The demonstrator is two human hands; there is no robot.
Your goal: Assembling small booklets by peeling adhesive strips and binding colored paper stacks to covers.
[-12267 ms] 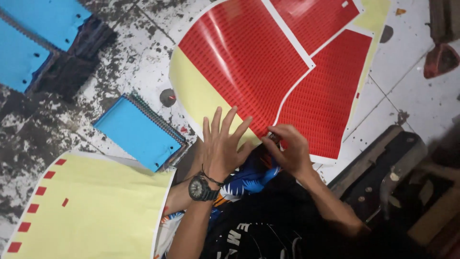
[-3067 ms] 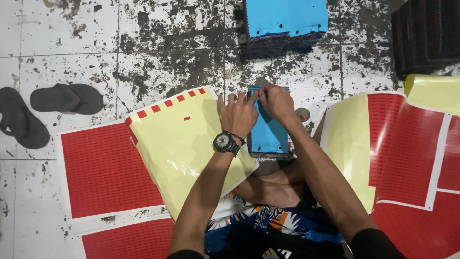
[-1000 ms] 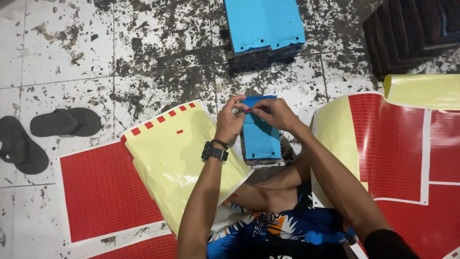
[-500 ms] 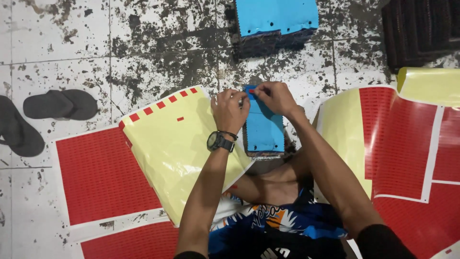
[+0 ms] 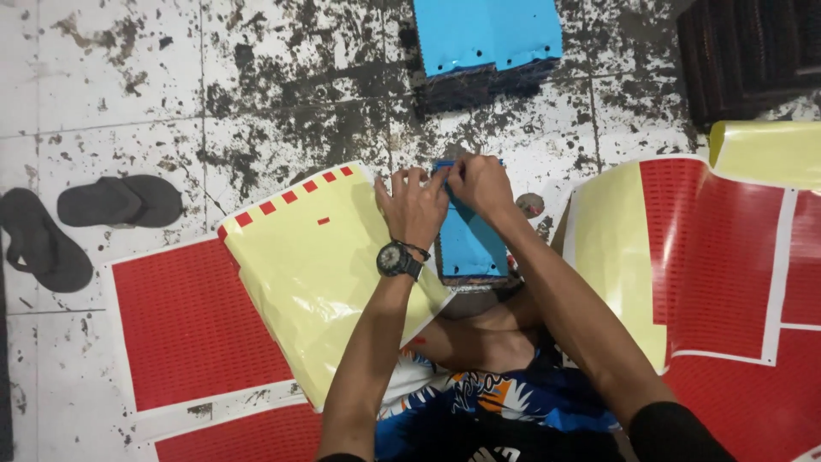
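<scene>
Fingertips of the left hand (image 5: 416,205) and right hand (image 5: 479,182) met at the 12 o'clock edge of a blue-covered notebook (image 5: 469,244), which lay on the tiled floor (image 5: 282,103) just ahead of the person's knees. Both hands were pinched on that top edge, seemingly around something too small to make out. The notebook looked light, with a thin, bendable cover, best held by its edges. At 9 o'clock lay a glossy yellow backing sheet (image 5: 316,282) with a few red stickers left, overlapping a red sticker sheet (image 5: 184,325). More red sheets (image 5: 718,257) spread at 3 o'clock. A stack of blue notebooks (image 5: 487,38) sat at 12 o'clock, dark sandals (image 5: 81,218) far at 9.
</scene>
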